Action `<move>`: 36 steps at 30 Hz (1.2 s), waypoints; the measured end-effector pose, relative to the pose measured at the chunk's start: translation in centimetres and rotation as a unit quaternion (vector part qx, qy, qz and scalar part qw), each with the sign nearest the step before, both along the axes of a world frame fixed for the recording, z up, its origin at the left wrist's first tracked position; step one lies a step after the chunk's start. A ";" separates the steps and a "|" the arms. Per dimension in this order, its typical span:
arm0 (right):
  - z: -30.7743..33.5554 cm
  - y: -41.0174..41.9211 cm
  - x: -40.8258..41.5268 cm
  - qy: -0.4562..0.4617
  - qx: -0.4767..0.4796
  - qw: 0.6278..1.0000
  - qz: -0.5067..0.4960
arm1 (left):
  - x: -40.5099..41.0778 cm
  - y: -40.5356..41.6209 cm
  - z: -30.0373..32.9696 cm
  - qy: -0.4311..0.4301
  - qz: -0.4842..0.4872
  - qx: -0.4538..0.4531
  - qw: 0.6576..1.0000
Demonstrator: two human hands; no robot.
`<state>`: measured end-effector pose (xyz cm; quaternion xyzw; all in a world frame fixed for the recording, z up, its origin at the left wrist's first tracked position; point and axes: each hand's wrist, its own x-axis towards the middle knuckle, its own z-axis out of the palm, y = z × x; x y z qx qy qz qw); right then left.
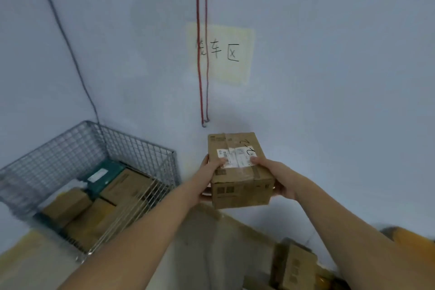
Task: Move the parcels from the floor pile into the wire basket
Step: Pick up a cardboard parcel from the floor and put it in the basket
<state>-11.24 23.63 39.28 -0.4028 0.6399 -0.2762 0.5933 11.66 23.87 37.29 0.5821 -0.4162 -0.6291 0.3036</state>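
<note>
A taped cardboard parcel (240, 172) with white labels on top is held up in front of the wall, right of the wire basket (138, 146). The left hand (207, 179) grips its left side, the right hand (280, 183) its right side, thumbs on top. Brown and teal boxes (106, 179) fill the basket; more parcels (294, 263) lie near right.

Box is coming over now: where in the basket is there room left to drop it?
The basket's far-left corner, behind the green parcel, looks barest. The near side is packed with brown parcels. Both hands hold the box.
</note>
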 end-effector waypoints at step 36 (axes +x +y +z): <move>-0.8 5.0 76.5 -0.057 -0.066 0.958 0.275 | 67.9 20.5 0.3 0.017 0.440 -0.073 0.895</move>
